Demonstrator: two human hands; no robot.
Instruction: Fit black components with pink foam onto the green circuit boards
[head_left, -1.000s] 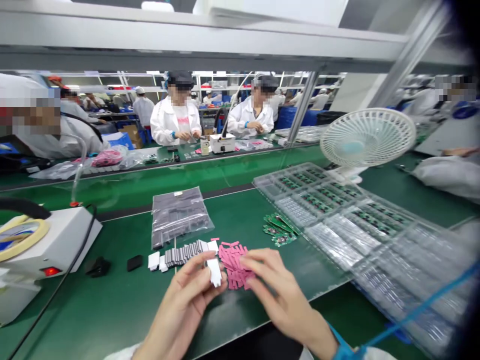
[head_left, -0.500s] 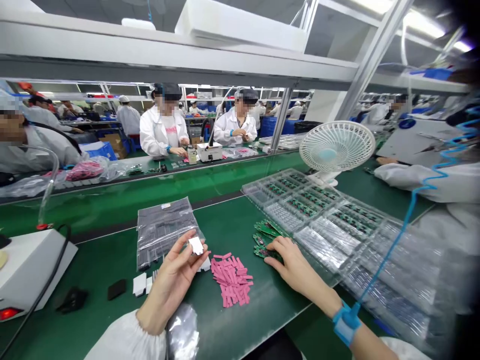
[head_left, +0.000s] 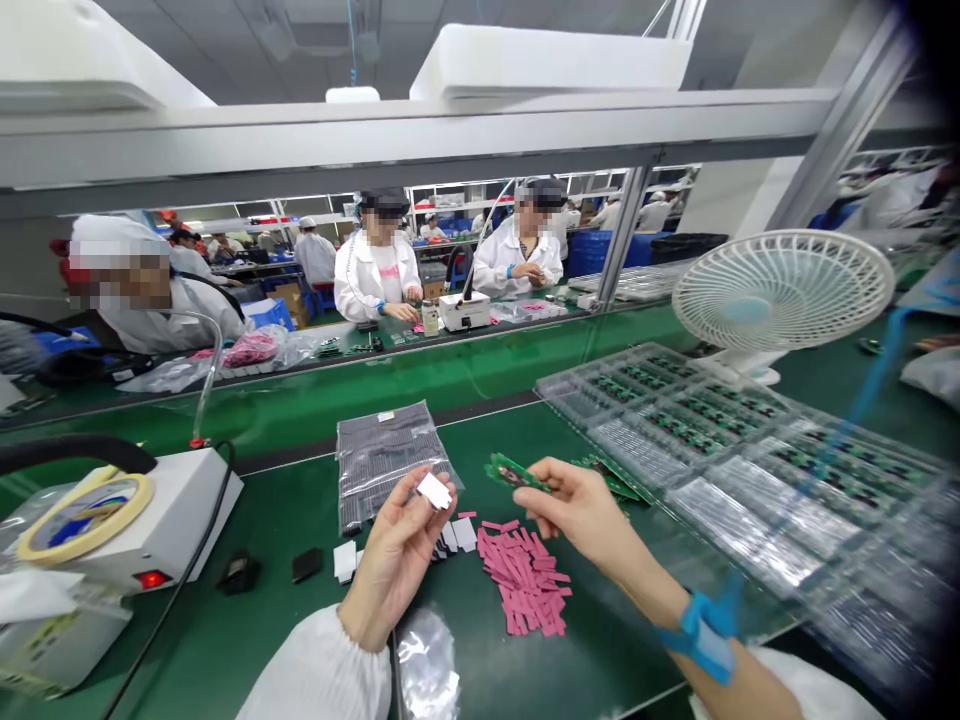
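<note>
Between the thumb and fingers of my left hand (head_left: 401, 550) is a small white rectangular piece (head_left: 435, 491) with a notched edge. My right hand (head_left: 574, 510), with a blue strap at the wrist, pinches a small green circuit board (head_left: 511, 473) raised above the bench. More green boards (head_left: 611, 480) lie behind that hand, partly hidden by it. Below and between both hands spreads a heap of pink strips (head_left: 525, 585). White pieces (head_left: 465, 535) lie beside my left hand. A clear bag of grey strips (head_left: 386, 460) lies flat just beyond it.
Clear trays (head_left: 675, 430) holding green boards cover the bench's right side, with a white fan (head_left: 784, 290) behind. On the left stands a white box (head_left: 176, 510) with a tape roll (head_left: 86, 518) on top. A crumpled clear bag (head_left: 427, 665) lies near the front. Co-workers sit across.
My right hand has lifted a green circuit board off the pile and brought it left, towards my left hand. The left hand still holds the white piece. The camera view has turned left.
</note>
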